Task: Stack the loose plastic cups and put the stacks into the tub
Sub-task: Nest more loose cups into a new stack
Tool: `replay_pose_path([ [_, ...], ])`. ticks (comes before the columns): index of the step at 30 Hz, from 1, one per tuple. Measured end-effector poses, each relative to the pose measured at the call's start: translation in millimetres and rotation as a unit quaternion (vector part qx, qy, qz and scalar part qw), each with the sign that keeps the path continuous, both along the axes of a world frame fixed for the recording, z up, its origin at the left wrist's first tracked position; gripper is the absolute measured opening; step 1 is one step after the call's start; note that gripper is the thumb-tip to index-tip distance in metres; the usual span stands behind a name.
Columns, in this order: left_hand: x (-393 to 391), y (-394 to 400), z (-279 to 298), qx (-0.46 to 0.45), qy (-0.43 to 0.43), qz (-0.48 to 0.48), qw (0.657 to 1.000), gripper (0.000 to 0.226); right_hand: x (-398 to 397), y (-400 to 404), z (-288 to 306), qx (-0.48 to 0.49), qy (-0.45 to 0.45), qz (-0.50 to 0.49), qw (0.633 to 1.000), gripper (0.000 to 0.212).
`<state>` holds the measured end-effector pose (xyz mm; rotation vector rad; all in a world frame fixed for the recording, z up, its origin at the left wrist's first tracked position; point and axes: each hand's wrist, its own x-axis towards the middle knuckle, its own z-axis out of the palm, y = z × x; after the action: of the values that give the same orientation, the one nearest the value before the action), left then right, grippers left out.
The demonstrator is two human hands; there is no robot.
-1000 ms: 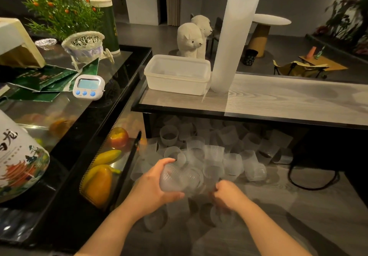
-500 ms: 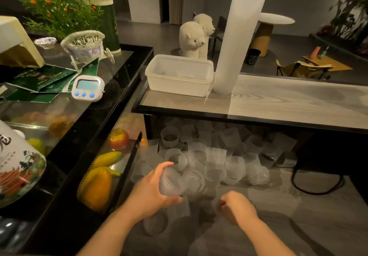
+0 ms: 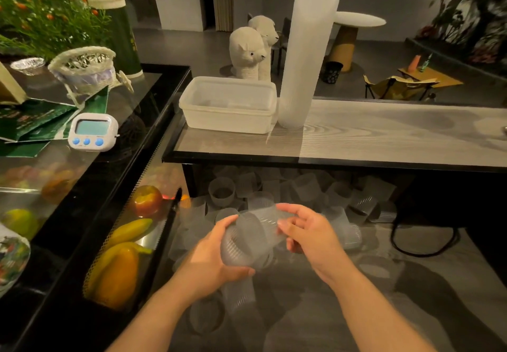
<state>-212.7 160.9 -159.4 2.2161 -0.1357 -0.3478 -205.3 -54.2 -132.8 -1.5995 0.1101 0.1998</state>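
Note:
Several loose clear ribbed plastic cups (image 3: 304,187) lie scattered on the low grey surface under the counter. My left hand (image 3: 211,258) grips a short stack of cups (image 3: 241,244) lying on its side. My right hand (image 3: 307,231) pinches a single cup (image 3: 267,216) by its rim and holds it at the open end of that stack. The white plastic tub (image 3: 227,105) stands on the wooden counter, with a tall stack of cups (image 3: 307,55) upright just right of it.
A black cabinet to the left holds fruit (image 3: 120,264) behind glass. A white timer (image 3: 93,132) and a small basket (image 3: 82,69) sit on its top. A black cable (image 3: 422,244) loops on the right. Two alpaca toys (image 3: 249,50) stand behind the tub.
My right hand rose from the pile holding a cup and brought it to the stack in my left hand. The left hand lifted slightly with its stack.

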Motion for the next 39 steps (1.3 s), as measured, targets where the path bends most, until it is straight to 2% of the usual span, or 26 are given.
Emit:
replay_pose_path([
  [3, 3.8, -0.3, 3.3, -0.001, -0.007, -0.003, 1.0, 0.112, 1.8, 5.2, -3.5, 0.009, -0.006, 0.026, 1.0, 0.03],
  [7, 7.4, 5.3, 1.8, -0.014, -0.019, -0.011, 1.0, 0.106, 5.9, 12.3, -7.5, 0.013, -0.012, 0.032, 0.999, 0.028],
  [11, 8.1, 4.8, 1.7, -0.021, -0.029, -0.006, 0.999, 0.103, 12.9, 21.2, -14.4, -0.051, -0.009, 0.022, 0.998, 0.047],
  [16, 9.5, 6.9, 0.7, -0.022, -0.023, 0.008, 0.999, 0.104, 19.4, 22.5, -7.8, 0.073, 0.028, -0.073, 0.994, 0.016],
  [20, 11.7, 7.3, -0.2, -0.022, -0.013, 0.013, 1.0, 0.108, 23.6, 26.6, -11.2, 0.081, 0.087, -0.042, 0.992, 0.024],
  [25, 13.1, 6.6, 2.5, -0.029, -0.021, 0.002, 0.999, 0.115, 25.8, 31.8, -10.0, 0.13, 0.161, 0.051, 0.977, 0.027],
  [28, 12.1, 7.7, 4.9, -0.03, -0.037, -0.006, 0.999, 0.113, 29.3, 36.3, -11.8, 0.08, 0.192, 0.092, 0.974, 0.031],
  [32, 12.2, 10.2, 1.3, -0.036, -0.06, -0.017, 0.997, 0.103, 33.9, 46.7, -25.3, -0.097, 0.197, 0.154, 0.963, 0.035],
  [34, 13.2, 13.2, -1.7, -0.026, -0.072, -0.023, 0.997, 0.096, 35.6, 50.4, -33.3, -0.091, 0.204, 0.167, 0.96, 0.042],
  [36, 14.5, 19.0, -4.7, -0.021, -0.076, -0.01, 0.997, 0.09, 40.1, 46.4, -40.5, -0.033, 0.209, 0.097, 0.973, 0.037],
  [37, 14.6, 22.4, -5.8, -0.016, -0.075, 0.003, 0.997, 0.088, 43.7, 40.8, -46.3, -0.035, 0.193, 0.048, 0.979, 0.031],
  [38, 14.5, 25.8, -7.5, -0.009, -0.072, 0.016, 0.997, 0.087, 48.0, 33.2, -54.4, -0.083, 0.164, 0.014, 0.983, 0.026],
  [39, 14.0, 28.7, -9.3, 0.001, -0.069, 0.026, 0.997, 0.086, 50.4, 24.9, -62.7, -0.17, 0.128, 0.003, 0.977, 0.026],
])
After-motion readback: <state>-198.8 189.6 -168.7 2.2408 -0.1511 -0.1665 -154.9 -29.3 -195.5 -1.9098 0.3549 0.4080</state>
